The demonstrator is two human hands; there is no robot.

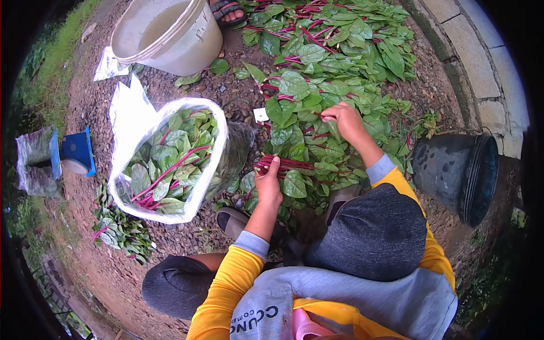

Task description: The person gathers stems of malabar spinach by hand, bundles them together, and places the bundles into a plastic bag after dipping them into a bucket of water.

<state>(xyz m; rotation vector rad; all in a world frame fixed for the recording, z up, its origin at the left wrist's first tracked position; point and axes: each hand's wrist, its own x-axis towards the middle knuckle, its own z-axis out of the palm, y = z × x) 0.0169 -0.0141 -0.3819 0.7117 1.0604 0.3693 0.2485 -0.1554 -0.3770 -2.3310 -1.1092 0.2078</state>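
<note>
My left hand (268, 186) is closed round a bunch of Malabar spinach (294, 165), its red stems side by side and the leaves pointing right. Further up and to the right, my right hand (345, 120) pinches a spinach stem, with a leaf hanging under the fingers. Both hands are over a wide pile of the same red-stemmed greens (362, 42) spread on the ground. Left of my left hand stands an open clear plastic bag (222, 153), holding more spinach (170, 153) with leaves and stems showing at its mouth.
A white bucket of cloudy water (192, 48) stands at the upper left, near another person's sandalled foot (228, 11). A dark bucket (453, 175) lies tipped at the right. Loose greens (122, 229), a blue object (79, 152) and a concrete block edging (467, 54) surround the gravelly ground.
</note>
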